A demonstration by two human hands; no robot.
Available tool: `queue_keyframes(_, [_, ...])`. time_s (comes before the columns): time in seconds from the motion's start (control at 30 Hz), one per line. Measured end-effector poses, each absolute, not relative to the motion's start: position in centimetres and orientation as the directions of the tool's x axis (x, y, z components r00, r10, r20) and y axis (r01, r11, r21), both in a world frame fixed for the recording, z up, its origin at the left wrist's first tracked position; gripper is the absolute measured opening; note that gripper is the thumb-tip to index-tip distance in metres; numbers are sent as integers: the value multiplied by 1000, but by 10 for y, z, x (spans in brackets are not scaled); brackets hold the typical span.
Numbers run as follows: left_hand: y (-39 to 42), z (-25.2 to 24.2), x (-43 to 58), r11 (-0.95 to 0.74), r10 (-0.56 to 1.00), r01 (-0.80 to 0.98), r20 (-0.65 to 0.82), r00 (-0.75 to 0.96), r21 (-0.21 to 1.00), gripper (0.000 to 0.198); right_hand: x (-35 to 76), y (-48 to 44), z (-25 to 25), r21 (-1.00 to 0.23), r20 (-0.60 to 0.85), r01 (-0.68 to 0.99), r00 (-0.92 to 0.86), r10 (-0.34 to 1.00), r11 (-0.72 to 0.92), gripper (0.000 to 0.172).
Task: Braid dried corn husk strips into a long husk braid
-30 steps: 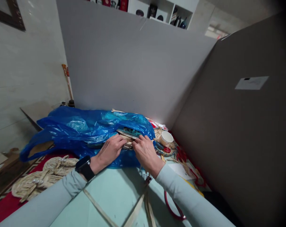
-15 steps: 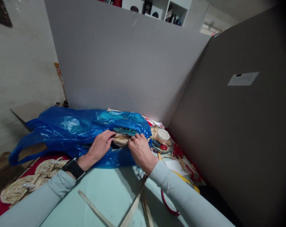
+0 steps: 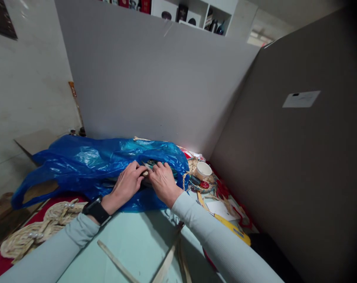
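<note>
A blue plastic bag [image 3: 86, 157] lies across the far side of the pale green tabletop [image 3: 131, 239]. Over its opening my two hands sit close together with fingers curled. Pinched at the fingertips of my left hand [image 3: 126, 182] is a pale dried-leaf bundle [image 3: 145, 173], now mostly covered. My right hand [image 3: 165, 184] closes on the bundle's right side, its fingertips nearly meeting the left ones. Bluish-green strips [image 3: 151, 162] show inside the bag just behind the fingers. A dark watch [image 3: 97, 211] is on my left wrist.
Braided straw pieces with pearls [image 3: 36, 236] lie on red cloth at left. At right stand a white cup [image 3: 203, 169] on a woven mat and a yellow tool [image 3: 233, 229]. Loose pale strips [image 3: 166, 259] lie in front. Grey panels [image 3: 154, 78] enclose the back and right.
My right hand has moved left toward my left hand. The pale bundle, plainly visible between them before, is now mostly hidden. The bag has stayed nearly still.
</note>
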State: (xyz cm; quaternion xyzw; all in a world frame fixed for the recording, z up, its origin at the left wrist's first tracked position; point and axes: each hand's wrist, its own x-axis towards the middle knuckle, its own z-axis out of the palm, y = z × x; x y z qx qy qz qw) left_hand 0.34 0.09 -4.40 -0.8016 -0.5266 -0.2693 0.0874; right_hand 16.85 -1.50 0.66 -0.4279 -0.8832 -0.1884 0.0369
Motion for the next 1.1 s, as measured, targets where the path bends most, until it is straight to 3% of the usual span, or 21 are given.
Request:
queue_keyframes(0.43, [-11,-30,21,-331,820,943,507,265,42,25,189,-30,4,297,329,795,-605,725,529,20])
queue_keyframes(0.67, [-7,-30,15,-366,826,930,476,302,45,24,191,-27,3,295,331,755,-656,679,586,20])
queue_keyframes(1.1, [-16,-18,13,-406,838,914,393,378,-13,33,185,-10,6,256,310,806,-591,745,533,18])
